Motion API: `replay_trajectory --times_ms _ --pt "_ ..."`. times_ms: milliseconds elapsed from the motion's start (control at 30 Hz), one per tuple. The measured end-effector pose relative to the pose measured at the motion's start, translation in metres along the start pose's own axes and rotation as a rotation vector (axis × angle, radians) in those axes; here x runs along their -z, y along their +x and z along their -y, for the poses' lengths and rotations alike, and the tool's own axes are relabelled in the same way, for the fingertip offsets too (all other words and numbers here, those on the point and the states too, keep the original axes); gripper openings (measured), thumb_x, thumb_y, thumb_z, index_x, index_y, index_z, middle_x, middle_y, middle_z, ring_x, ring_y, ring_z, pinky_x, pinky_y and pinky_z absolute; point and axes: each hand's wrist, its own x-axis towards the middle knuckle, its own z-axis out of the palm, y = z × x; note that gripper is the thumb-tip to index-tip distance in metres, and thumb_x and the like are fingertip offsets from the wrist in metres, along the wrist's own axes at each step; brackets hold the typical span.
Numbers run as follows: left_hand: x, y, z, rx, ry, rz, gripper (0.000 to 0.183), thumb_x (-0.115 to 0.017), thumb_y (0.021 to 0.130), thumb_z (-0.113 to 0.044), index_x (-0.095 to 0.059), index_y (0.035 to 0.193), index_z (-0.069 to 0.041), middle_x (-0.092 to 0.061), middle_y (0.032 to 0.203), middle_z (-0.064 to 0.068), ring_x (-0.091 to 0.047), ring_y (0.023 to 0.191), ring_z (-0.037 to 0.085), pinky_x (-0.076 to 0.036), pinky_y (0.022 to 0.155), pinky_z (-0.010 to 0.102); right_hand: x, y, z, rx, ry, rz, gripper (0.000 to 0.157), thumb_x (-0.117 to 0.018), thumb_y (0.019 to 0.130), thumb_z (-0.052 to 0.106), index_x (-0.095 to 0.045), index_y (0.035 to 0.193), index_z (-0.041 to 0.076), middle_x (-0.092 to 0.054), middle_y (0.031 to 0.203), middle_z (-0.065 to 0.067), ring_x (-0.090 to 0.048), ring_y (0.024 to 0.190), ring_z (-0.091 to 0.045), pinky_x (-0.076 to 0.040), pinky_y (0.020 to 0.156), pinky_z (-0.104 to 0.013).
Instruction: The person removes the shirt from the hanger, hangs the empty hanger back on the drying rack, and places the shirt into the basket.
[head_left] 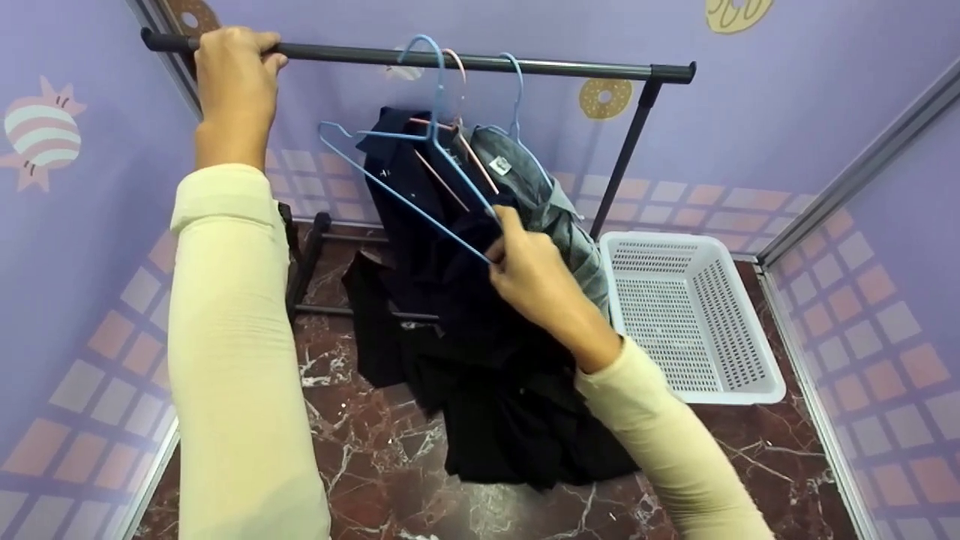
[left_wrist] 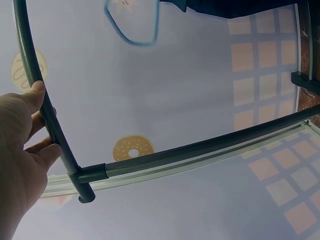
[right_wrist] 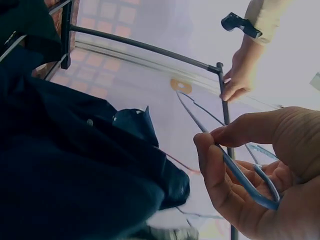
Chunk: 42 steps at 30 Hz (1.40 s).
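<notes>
With my left hand [head_left: 236, 86] I grip the dark clothes-rack rail [head_left: 337, 53] near its left end; the left wrist view shows thumb and fingers around the bar. My right hand [head_left: 536, 274] pinches the lower right corner of a bare blue hanger [head_left: 433, 131], whose hook is up at the rail. Just behind it, a navy shirt [head_left: 405, 199] hangs on a pink hanger [head_left: 478, 161]. Farther right is a grey shirt [head_left: 529, 184] on another blue hanger [head_left: 519, 94]. The right wrist view shows the hanger's wire [right_wrist: 245, 182] between thumb and fingers.
Black clothing [head_left: 517, 420] lies in a heap on the marbled floor [head_left: 360, 457] beneath the rail. A white perforated basket [head_left: 776, 382] stands at the right. Patterned walls close in on both sides, and the rack's right post [head_left: 626, 154] rises beside the basket.
</notes>
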Motion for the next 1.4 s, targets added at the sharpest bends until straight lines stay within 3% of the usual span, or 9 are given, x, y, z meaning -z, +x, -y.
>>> replay_trajectory --times_ms 200,400,700,900,1133,1400 --pt "-0.002 -0.001 -0.001 -0.002 -0.008 -0.005 0.037 -0.057 0.105 -0.022 -0.059 0.142 -0.018 -0.061 0.145 0.005 -0.060 0.134 0.022 -0.045 0.115 0.026 -0.019 0.028 0.015 -0.020 -0.056 0.028 0.061 -0.062 0.085 -0.002 -0.045 0.144 0.004 -0.078 0.092 -0.003 -0.075 0.091 -0.032 -0.061 0.080 -0.048" --pt "0.000 -0.001 0.000 0.013 -0.002 0.007 0.037 -0.057 0.106 -0.023 -0.058 0.143 -0.019 -0.061 0.146 0.004 -0.060 0.134 0.021 -0.044 0.115 0.025 -0.037 0.057 0.032 -0.057 -0.133 0.074 0.050 -0.055 0.090 0.000 -0.045 0.139 0.004 -0.073 0.092 -0.019 -0.073 0.085 -0.045 -0.059 0.070 -0.058" --pt "0.002 0.000 -0.001 0.033 0.007 0.006 0.038 -0.057 0.106 -0.025 -0.057 0.143 -0.021 -0.059 0.147 0.001 -0.060 0.134 0.018 -0.046 0.113 0.022 -0.057 0.090 0.048 -0.130 -0.216 0.157 0.052 -0.062 0.086 0.000 -0.044 0.135 0.005 -0.073 0.103 -0.024 -0.074 0.092 -0.045 -0.061 0.075 -0.056" --pt "-0.001 0.000 0.000 0.032 0.005 0.003 0.038 -0.056 0.106 -0.026 -0.057 0.144 -0.022 -0.059 0.148 0.001 -0.059 0.135 0.017 -0.045 0.114 0.023 -0.070 0.093 0.053 -0.109 -0.245 0.165 0.050 -0.064 0.086 0.000 -0.045 0.132 0.004 -0.073 0.101 -0.023 -0.075 0.088 -0.042 -0.061 0.071 -0.053" --pt "-0.002 -0.001 -0.001 0.048 0.022 0.008 0.038 -0.056 0.106 -0.028 -0.056 0.144 -0.024 -0.059 0.147 -0.001 -0.060 0.133 0.015 -0.046 0.112 0.020 -0.079 0.089 0.053 -0.110 -0.197 0.218 0.049 -0.061 0.088 -0.001 -0.042 0.133 0.006 -0.073 0.103 -0.024 -0.075 0.092 -0.042 -0.062 0.075 -0.051" --pt "-0.003 -0.001 0.001 0.047 -0.004 -0.001 0.038 -0.057 0.106 -0.028 -0.058 0.143 -0.023 -0.060 0.146 -0.001 -0.061 0.132 0.015 -0.047 0.111 0.021 -0.081 0.072 0.049 -0.050 -0.093 0.228 0.068 -0.066 0.086 0.000 -0.041 0.148 0.009 -0.073 0.108 -0.022 -0.074 0.095 -0.039 -0.061 0.079 -0.050"
